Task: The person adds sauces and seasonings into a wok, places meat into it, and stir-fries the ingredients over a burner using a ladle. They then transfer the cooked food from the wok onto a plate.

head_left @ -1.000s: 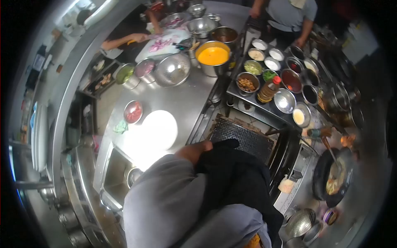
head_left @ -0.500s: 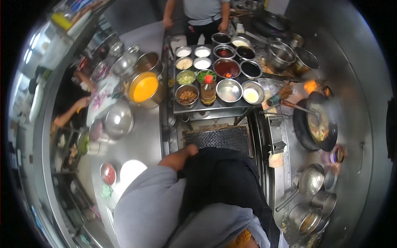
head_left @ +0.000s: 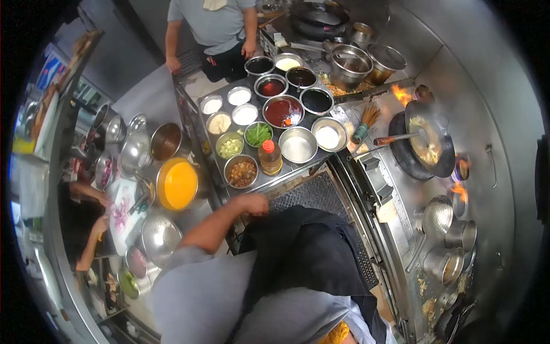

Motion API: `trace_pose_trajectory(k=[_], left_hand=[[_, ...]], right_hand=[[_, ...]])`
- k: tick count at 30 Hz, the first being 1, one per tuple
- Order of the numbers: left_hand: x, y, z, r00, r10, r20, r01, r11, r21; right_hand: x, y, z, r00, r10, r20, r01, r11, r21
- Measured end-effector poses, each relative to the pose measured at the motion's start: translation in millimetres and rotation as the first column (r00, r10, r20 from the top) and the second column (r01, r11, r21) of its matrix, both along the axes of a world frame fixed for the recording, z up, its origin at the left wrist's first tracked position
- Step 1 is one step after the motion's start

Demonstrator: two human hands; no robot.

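Note:
My left hand [head_left: 252, 203] is in front of my body with its fingers curled in, and nothing shows sticking out of it. Closest to it on the steel condiment table are a bowl of brown chunks [head_left: 241, 171] and a red-capped bottle [head_left: 270, 157]. My right hand is out of sight; only a grey sleeve and a bit of orange-yellow cloth [head_left: 334, 334] show at the bottom edge. To the right, a wok [head_left: 446, 163] holds pale food, with a wooden-handled ladle [head_left: 401, 138] lying in it, untouched by either hand.
Flames [head_left: 402, 95] burn around the wok. A large pot of orange liquid [head_left: 177, 184] and steel bowls line the left counter, where a co-worker's hands are at a cutting board [head_left: 119, 241]. Another person [head_left: 215, 28] stands behind the table. A perforated strainer [head_left: 437, 217] lies on the right.
The whole view has turned, so the table appears tilted and further left. My left forearm reaches further out towards the condiment table. The white plate on the left counter is no longer visible.

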State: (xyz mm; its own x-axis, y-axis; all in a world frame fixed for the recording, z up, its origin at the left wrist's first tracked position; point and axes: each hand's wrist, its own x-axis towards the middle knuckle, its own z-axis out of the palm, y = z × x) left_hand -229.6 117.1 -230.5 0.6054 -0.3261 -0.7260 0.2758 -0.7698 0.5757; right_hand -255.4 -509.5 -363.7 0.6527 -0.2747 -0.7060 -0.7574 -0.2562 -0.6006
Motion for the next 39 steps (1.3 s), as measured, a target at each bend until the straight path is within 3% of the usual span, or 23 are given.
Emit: trace_pose_trajectory(k=[1, 2, 3, 4, 5, 6, 8, 9, 11, 14, 19, 23, 26, 29, 31, 34, 38, 39], left_hand=[[7, 15, 46, 0.939, 0.272, -0.211, -0.266, 0.962, 0.059], [9, 37, 65, 0.916, 0.383, -0.116, -0.377, 0.923, 0.072], [19, 71, 43, 0.949, 0.312, 0.039, -0.314, 0.941, 0.125], [29, 95, 50, 0.891, -0.097, 0.444, -0.002, 0.976, 0.219], [46, 117, 31, 0.875, 0.178, 0.45, -0.3, 0.929, 0.216], [63, 122, 31, 0.744, 0.449, 0.494, -0.593, 0.785, 0.179], [98, 143, -5, 0.673, 0.171, 0.719, -0.579, 0.726, 0.37], [112, 143, -6, 0.675, 0.167, 0.719, -0.571, 0.735, 0.366], [138, 135, -10, 0.686, 0.346, 0.64, -0.698, 0.559, 0.447], [165, 142, -41, 0.703, 0.336, 0.627, -0.681, 0.572, 0.457], [180, 135, -42, 0.675, 0.423, 0.605, -0.722, 0.55, 0.42], [177, 139, -38, 0.719, 0.336, 0.608, -0.663, 0.593, 0.457], [172, 143, -33, 0.666, 0.247, 0.704, -0.679, 0.591, 0.435], [168, 153, -36, 0.686, 0.269, 0.676, -0.643, 0.659, 0.39], [164, 159, -45, 0.584, 0.364, 0.725, -0.712, 0.66, 0.242], [160, 170, -51, 0.566, 0.423, 0.708, -0.706, 0.692, 0.15], [158, 173, -46, 0.596, 0.449, 0.666, -0.709, 0.684, 0.173], [157, 182, -59, 0.554, 0.531, 0.642, -0.749, 0.653, 0.106]], right_hand=[[-3, 11, 1, 1.0, 0.001, -0.007, -0.001, 1.0, 0.002], [-5, 22, 1, 1.0, 0.006, -0.011, -0.005, 1.0, 0.006], [-7, 32, 2, 1.0, 0.007, -0.012, -0.007, 1.0, 0.006], [-8, 41, 3, 1.0, 0.017, -0.015, -0.017, 1.0, 0.009], [-8, 48, 5, 1.0, 0.022, -0.012, -0.022, 1.0, 0.011], [-8, 55, 7, 1.0, 0.029, -0.009, -0.029, 0.999, 0.014], [-7, 68, 10, 0.999, 0.039, -0.008, -0.039, 0.999, 0.018], [-8, 73, 12, 0.999, 0.043, -0.006, -0.042, 0.999, 0.021], [-10, 80, 13, 0.999, 0.044, -0.004, -0.044, 0.999, 0.023], [-9, 90, 16, 0.999, 0.043, 0.003, -0.043, 0.999, 0.026], [-12, 99, 18, 1.0, 0.029, 0.004, -0.029, 0.999, 0.028], [-12, 105, 15, 1.0, 0.013, 0.004, -0.013, 0.999, 0.035], [-11, 108, 11, 1.0, 0.005, 0.001, -0.005, 0.999, 0.042], [-9, 112, 8, 1.0, 0.008, -0.004, -0.008, 0.999, 0.047], [-5, 114, 7, 1.0, 0.011, -0.004, -0.011, 0.999, 0.052], [0, 117, 5, 1.0, 0.016, 0.0, -0.016, 0.998, 0.061], [6, 118, 2, 1.0, 0.014, 0.012, -0.015, 0.997, 0.07], [8, 118, 5, 1.0, 0.001, 0.018, -0.002, 0.997, 0.075]])
